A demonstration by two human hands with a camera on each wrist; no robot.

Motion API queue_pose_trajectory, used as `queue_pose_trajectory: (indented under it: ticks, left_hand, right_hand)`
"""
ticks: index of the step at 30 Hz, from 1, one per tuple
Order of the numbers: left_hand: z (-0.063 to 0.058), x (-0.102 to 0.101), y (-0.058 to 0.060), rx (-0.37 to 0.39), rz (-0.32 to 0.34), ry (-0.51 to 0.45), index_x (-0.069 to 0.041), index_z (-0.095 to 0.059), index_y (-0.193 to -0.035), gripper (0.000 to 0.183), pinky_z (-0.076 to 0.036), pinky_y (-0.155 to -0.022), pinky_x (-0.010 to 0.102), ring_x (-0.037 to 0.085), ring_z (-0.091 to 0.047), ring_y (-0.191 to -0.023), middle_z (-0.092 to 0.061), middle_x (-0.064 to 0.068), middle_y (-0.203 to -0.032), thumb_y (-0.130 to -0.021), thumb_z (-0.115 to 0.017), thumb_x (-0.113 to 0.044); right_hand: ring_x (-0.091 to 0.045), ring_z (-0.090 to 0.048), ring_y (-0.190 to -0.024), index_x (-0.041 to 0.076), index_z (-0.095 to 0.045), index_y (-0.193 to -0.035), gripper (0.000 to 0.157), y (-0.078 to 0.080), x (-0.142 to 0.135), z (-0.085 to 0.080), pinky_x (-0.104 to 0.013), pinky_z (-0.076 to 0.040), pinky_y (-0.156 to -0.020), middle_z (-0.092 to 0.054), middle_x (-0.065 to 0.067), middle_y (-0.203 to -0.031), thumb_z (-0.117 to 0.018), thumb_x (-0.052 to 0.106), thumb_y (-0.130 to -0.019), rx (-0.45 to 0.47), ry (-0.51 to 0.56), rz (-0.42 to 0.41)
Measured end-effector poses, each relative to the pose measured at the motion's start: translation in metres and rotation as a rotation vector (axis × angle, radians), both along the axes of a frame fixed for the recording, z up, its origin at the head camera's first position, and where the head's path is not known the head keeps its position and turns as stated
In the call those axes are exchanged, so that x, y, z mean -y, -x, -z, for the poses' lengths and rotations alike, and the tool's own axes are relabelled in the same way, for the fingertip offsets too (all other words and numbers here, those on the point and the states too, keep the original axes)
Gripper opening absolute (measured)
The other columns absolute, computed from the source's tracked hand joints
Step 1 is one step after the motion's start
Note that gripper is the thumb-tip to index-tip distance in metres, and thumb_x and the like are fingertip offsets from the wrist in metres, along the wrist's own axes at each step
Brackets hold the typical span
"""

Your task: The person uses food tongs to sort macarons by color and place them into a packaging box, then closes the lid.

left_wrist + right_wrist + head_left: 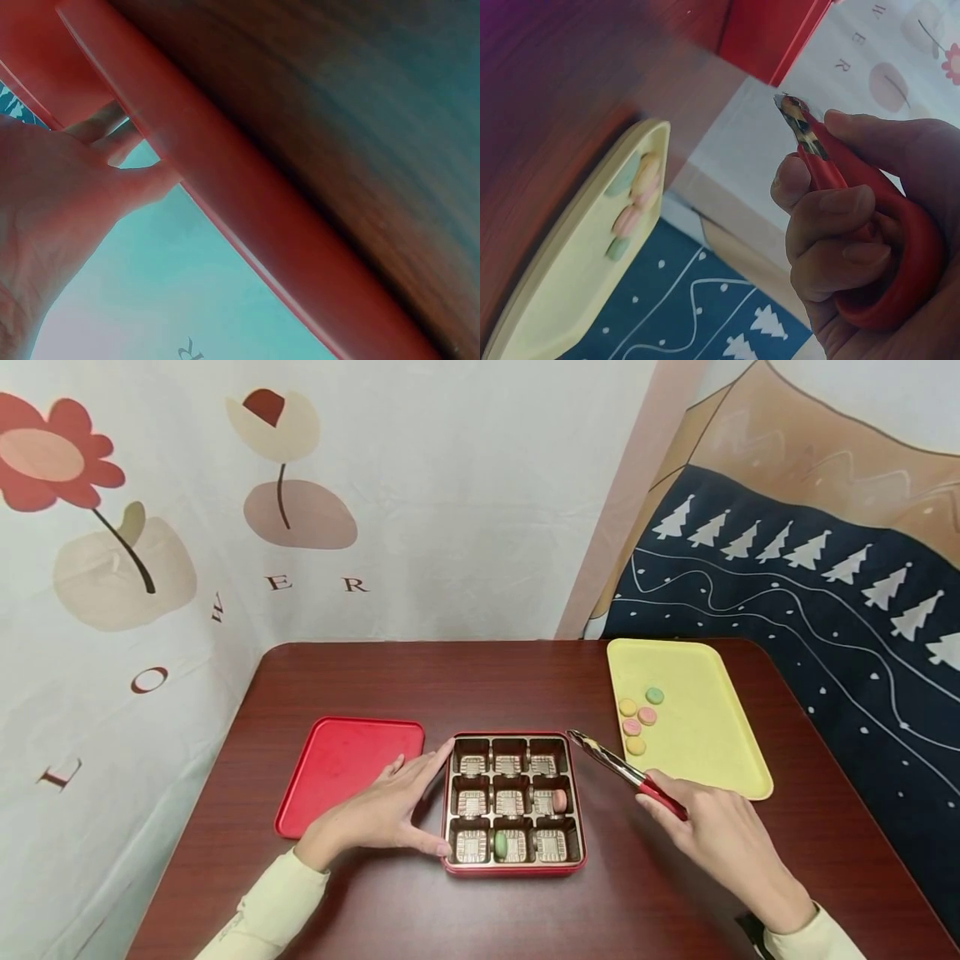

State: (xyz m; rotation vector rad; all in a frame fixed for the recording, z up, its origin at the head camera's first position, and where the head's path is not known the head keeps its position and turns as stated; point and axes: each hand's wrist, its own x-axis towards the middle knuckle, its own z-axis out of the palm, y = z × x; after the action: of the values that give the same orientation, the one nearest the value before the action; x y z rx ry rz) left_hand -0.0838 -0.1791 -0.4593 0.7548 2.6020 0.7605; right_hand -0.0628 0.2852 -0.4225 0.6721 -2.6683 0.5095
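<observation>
A red box with a gold-brown nine-compartment insert sits mid-table. One pink macaron stands on edge in its middle-row right compartment, and a green macaron in the front-row middle one. My left hand rests along the box's left side, thumb at the front corner, straight forefinger at the back corner. My right hand grips red-handled metal tongs, whose tips reach close to the box's back right corner. Several yellow, pink and green macarons, including a green macaron, lie on the yellow tray.
A red lid-like tray lies left of the box, partly behind my left hand. The yellow tray stands at the table's right, just beyond my right hand. Printed curtains hang behind the brown table.
</observation>
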Motion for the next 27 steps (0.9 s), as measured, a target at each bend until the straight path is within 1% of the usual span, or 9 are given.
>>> queue_pose_trajectory:
  ticks: [7,9,10,12,14,15,17,19,27]
  left_hand:
    - [0.001,0.000,-0.001,0.011,-0.008,0.002,-0.027,0.004,-0.177,0.142,-0.008,-0.130,0.065,0.038,-0.022,-0.163,-0.027,0.013,-0.178,-0.078,-0.085,-0.078]
    - [0.001,0.000,-0.001,0.007,-0.006,0.001,-0.027,0.003,-0.177,0.142,-0.008,-0.130,0.066,0.039,-0.022,-0.163,-0.027,0.014,-0.177,-0.078,-0.085,-0.078]
    - [0.001,0.000,0.000,0.004,-0.004,0.000,-0.026,0.003,-0.177,0.142,-0.008,-0.130,0.066,0.039,-0.023,-0.163,-0.027,0.014,-0.177,-0.078,-0.085,-0.078]
    - [0.002,-0.001,0.001,-0.001,-0.002,-0.002,-0.026,0.003,-0.178,0.142,-0.009,-0.130,0.066,0.039,-0.024,-0.163,-0.028,0.015,-0.177,-0.078,-0.085,-0.078]
    - [0.002,-0.001,0.001,-0.007,0.000,-0.006,-0.025,0.002,-0.178,0.142,-0.010,-0.129,0.067,0.039,-0.025,-0.162,-0.029,0.015,-0.177,-0.078,-0.085,-0.077]
    - [0.003,-0.001,0.001,-0.008,-0.001,-0.005,-0.025,0.002,-0.178,0.142,-0.010,-0.129,0.067,0.039,-0.025,-0.162,-0.029,0.015,-0.177,-0.078,-0.085,-0.077]
    - [0.003,-0.001,0.001,-0.009,-0.002,-0.007,-0.025,0.002,-0.178,0.142,-0.010,-0.129,0.067,0.040,-0.025,-0.162,-0.029,0.015,-0.176,-0.078,-0.086,-0.076]
    - [0.003,-0.001,0.001,-0.008,-0.004,-0.006,-0.025,0.002,-0.178,0.142,-0.010,-0.129,0.067,0.040,-0.026,-0.162,-0.029,0.015,-0.176,-0.078,-0.086,-0.076]
    - [0.003,-0.001,0.001,-0.011,-0.002,-0.006,-0.025,0.001,-0.178,0.142,-0.011,-0.129,0.067,0.039,-0.027,-0.162,-0.030,0.015,-0.176,-0.078,-0.087,-0.076]
  right_hand:
    - [-0.005,-0.042,-0.059,0.019,-0.084,-0.115,0.036,0.002,0.014,0.002,-0.026,-0.036,-0.049,-0.065,0.013,-0.077,-0.098,0.022,-0.081,0.007,0.023,-0.038]
    - [-0.005,-0.042,-0.059,0.018,-0.084,-0.115,0.031,0.003,0.017,0.003,-0.025,-0.035,-0.049,-0.065,0.014,-0.076,-0.091,0.036,-0.091,-0.004,0.031,-0.056]
    - [-0.004,-0.041,-0.059,0.018,-0.084,-0.116,0.032,0.003,0.018,0.004,-0.025,-0.035,-0.049,-0.065,0.015,-0.076,-0.086,0.044,-0.096,-0.011,0.035,-0.067]
    - [-0.002,-0.039,-0.058,0.019,-0.084,-0.116,0.044,0.004,0.021,0.006,-0.023,-0.034,-0.048,-0.060,0.017,-0.072,-0.068,0.058,-0.105,-0.025,0.039,-0.086]
    - [-0.001,-0.039,-0.057,0.019,-0.084,-0.117,0.043,0.004,0.023,0.007,-0.022,-0.033,-0.047,-0.059,0.018,-0.070,-0.069,0.057,-0.105,-0.025,0.040,-0.096]
    - [-0.001,-0.039,-0.057,0.018,-0.085,-0.117,0.038,0.004,0.025,0.007,-0.022,-0.033,-0.047,-0.061,0.017,-0.071,-0.075,0.052,-0.103,-0.022,0.038,-0.097]
    - [-0.001,-0.040,-0.057,0.016,-0.085,-0.119,0.033,0.003,0.028,0.007,-0.022,-0.034,-0.047,-0.064,0.014,-0.072,-0.088,0.038,-0.094,-0.008,0.025,-0.090]
    - [-0.002,-0.041,-0.057,0.014,-0.085,-0.120,0.040,0.003,0.031,0.007,-0.022,-0.035,-0.047,-0.067,0.011,-0.073,-0.096,0.022,-0.083,0.009,0.009,-0.082]
    - [-0.006,-0.048,-0.057,0.011,-0.083,-0.122,0.042,0.002,0.037,0.011,-0.026,-0.039,-0.047,-0.078,0.000,-0.085,-0.095,0.026,-0.085,0.033,-0.042,-0.079]
